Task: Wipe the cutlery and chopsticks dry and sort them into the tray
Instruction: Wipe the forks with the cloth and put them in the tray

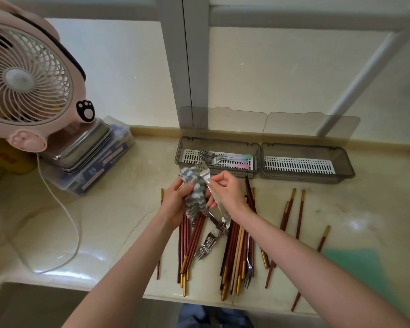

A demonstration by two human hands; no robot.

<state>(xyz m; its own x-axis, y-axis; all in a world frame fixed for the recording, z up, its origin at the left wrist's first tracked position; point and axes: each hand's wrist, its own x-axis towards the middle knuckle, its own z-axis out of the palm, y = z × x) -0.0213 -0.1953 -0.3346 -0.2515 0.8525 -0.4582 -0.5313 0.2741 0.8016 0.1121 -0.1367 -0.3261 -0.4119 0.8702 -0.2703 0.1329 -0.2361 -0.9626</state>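
Drying stage. Left hand (175, 197) grip closed round the cloth (194, 192). Right hand (227, 190) pinches a steel cutlery piece (206, 176) above the bench (104, 209), near the tray (182, 147) (forks (213, 155) already inside). Risk: the smooth metal may slip from this light pinch onto the chopsticks (192, 242) below.

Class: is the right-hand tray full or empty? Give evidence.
Empty: right-hand tray shows only its white slotted liner; forks lie in the left tray.
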